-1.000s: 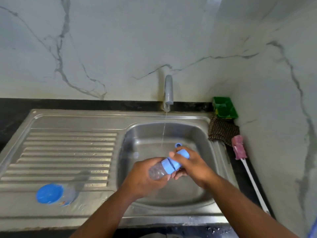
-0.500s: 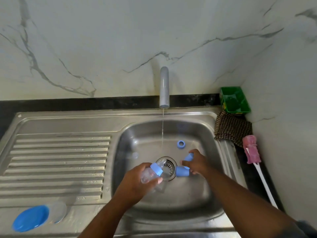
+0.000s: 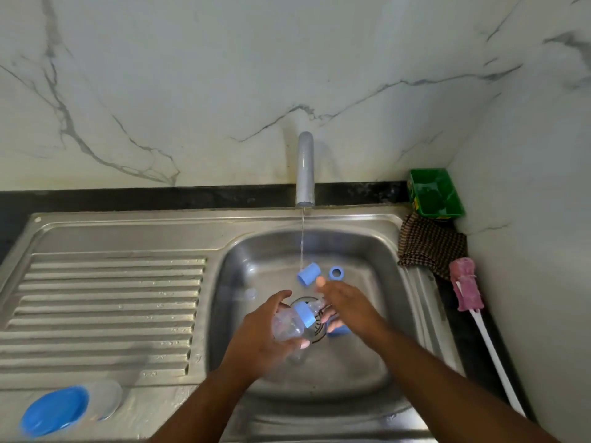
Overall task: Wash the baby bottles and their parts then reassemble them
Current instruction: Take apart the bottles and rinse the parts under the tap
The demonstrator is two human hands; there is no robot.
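Near your left elbow, a second bottle [image 3: 68, 409] lies on the drainboard [image 3: 112, 298]. Over the sink [image 3: 230, 282] drain, your left hand [image 3: 265, 335] grips the clear bottle [image 3: 287, 326], fingers curled round its body, blue collar [image 3: 304, 313] on. Your right hand [image 3: 350, 310] is just beside the neck, fingers loosely extended, nothing visibly held; a blue part [image 3: 339, 330] lies under it. Further back, the blue cap [image 3: 308, 274] sits under the tap [image 3: 305, 169] stream, with the blue ring [image 3: 336, 273] beside it.

Back wall [image 3: 192, 75]: white marble-look slab, grey veining. It meets side wall [image 3: 527, 219] in a corner at right. Black counter [image 3: 128, 198] runs along the base. Stainless sink unit [image 3: 160, 219] set in it, ribbed drainboard [image 3: 105, 298] on left, basin [image 3: 377, 260] on right. Grey tap [image 3: 305, 167] at back wall, thin stream running. Light soft, even.
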